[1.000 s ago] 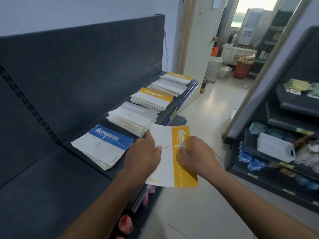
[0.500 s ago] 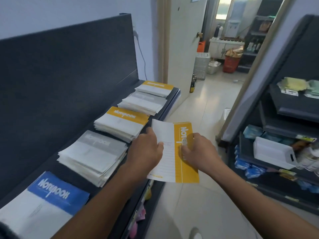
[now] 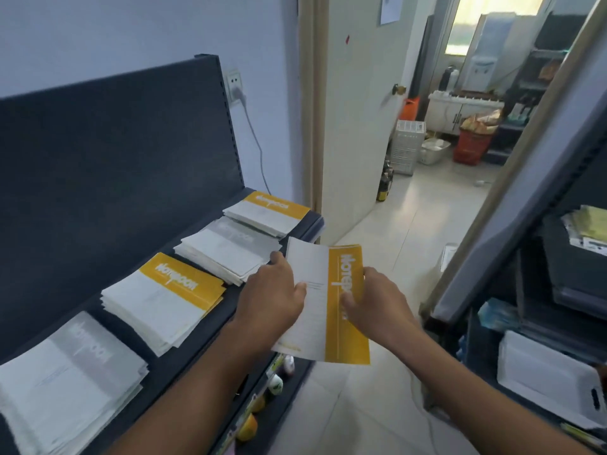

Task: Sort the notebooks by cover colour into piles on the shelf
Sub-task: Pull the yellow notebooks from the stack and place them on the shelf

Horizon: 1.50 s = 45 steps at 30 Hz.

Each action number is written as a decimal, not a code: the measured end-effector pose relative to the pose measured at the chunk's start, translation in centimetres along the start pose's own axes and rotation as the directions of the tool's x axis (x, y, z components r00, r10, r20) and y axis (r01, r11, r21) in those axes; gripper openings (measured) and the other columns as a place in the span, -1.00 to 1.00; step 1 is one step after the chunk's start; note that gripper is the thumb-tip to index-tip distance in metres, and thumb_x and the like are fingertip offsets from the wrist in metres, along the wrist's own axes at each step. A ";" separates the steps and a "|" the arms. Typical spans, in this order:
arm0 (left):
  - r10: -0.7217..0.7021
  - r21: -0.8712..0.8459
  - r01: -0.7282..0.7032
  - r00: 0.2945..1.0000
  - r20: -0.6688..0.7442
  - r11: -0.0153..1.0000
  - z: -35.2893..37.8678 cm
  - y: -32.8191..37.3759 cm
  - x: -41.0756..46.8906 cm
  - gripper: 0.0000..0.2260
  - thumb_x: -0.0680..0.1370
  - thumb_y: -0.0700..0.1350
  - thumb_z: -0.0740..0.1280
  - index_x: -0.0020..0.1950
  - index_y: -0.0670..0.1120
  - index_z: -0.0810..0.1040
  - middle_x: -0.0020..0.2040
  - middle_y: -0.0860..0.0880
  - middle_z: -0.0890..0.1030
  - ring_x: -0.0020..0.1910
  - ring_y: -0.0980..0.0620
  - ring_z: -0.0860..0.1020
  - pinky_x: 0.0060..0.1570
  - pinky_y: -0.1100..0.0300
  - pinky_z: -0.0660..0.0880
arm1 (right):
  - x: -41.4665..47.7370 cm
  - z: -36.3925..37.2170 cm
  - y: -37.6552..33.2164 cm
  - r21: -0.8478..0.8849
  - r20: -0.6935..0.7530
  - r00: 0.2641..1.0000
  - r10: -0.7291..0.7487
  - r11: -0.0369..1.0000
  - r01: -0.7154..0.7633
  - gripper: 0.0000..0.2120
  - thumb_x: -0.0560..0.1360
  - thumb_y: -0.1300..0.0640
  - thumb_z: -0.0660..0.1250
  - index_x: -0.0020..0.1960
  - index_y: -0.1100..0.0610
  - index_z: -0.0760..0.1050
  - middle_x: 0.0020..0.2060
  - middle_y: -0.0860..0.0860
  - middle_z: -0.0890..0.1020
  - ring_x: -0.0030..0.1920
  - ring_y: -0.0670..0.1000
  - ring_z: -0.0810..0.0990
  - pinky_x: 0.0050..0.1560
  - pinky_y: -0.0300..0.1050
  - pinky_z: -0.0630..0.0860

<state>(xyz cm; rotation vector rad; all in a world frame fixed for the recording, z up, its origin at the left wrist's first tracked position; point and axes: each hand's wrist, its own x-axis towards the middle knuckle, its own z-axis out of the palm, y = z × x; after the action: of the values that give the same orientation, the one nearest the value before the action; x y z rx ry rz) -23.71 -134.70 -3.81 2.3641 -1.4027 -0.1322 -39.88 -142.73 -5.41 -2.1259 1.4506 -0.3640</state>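
Observation:
Both hands hold one yellow-and-white notebook (image 3: 320, 310) in the air just off the shelf's front edge. My left hand (image 3: 274, 300) grips its white left side and my right hand (image 3: 374, 303) grips the yellow band. On the dark shelf (image 3: 230, 300) lie several piles in a row: a grey pile (image 3: 65, 379) nearest, a yellow pile (image 3: 164, 300), a second grey pile (image 3: 226, 247) and a far yellow pile (image 3: 266, 213). The held notebook hovers beside the second grey pile.
The shelf's dark back panel (image 3: 115, 165) rises behind the piles. Small goods (image 3: 262, 405) sit on a lower shelf under my arms. Another rack (image 3: 558, 290) with packets stands at the right. A tiled aisle (image 3: 394, 241) leads to an open doorway.
The view has shifted along the shelf toward its far end; the blue pile has left the frame. Both hands keep the same hold on the yellow notebook.

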 end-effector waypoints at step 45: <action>-0.795 -0.088 0.804 0.555 -0.244 0.588 7.2 -4.5 28.6 -0.61 0.57 -0.02 0.41 0.28 -0.17 0.40 0.11 -0.12 0.59 0.09 -0.13 0.58 -0.16 0.16 0.41 | 42.1 9.6 -11.8 -0.070 0.528 0.648 -0.549 0.732 0.678 -0.75 0.53 0.10 0.26 0.18 0.14 0.40 -0.02 0.03 0.36 -0.11 0.10 0.39 -0.18 -0.03 0.39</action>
<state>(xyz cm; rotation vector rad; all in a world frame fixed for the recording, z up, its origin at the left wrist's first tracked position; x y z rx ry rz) -7.76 -159.41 -8.86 2.7370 -0.0960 -0.0320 -9.72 -175.52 -9.81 -2.6511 0.4590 0.1386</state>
